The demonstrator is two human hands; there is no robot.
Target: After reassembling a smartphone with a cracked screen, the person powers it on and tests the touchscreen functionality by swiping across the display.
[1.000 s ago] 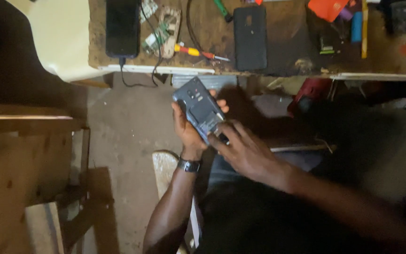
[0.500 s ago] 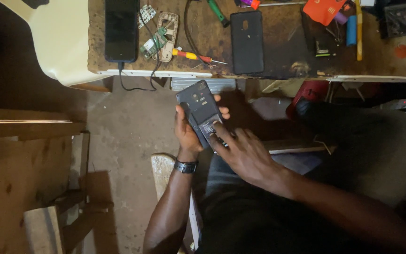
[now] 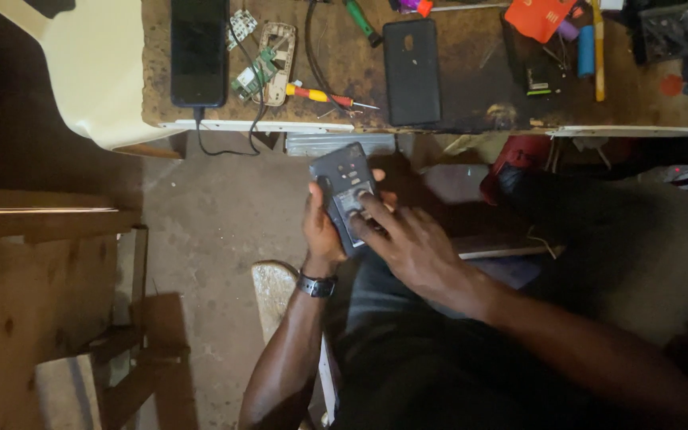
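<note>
**Opened phone held over my lap**

My left hand [image 3: 322, 227] grips the opened phone [image 3: 345, 191] from below and from the side, fingers closed around its edge, so the bare inside faces up to me. I hold it tilted, its top end toward 11 o'clock, in the air between my knees and the bench edge [image 3: 439, 130], probably because the light is better there. My right hand [image 3: 416, 247] lies across the lower part of the phone; the fingers [image 3: 372, 209] are stretched out and press flat on the middle of it, they do not pinch any tool that I can see.

On my left wrist is a dark watch [image 3: 316, 284].

At 12 o'clock from the phone, on the bench, lies a black back cover [image 3: 412, 72], near enough to reach. At 11 o'clock lie a small screwdriver with red and yellow handle [image 3: 324, 96], a bare circuit board [image 3: 250, 73] and another black phone [image 3: 198, 52] with a cable [image 3: 224, 147] hanging down from it.
</note>
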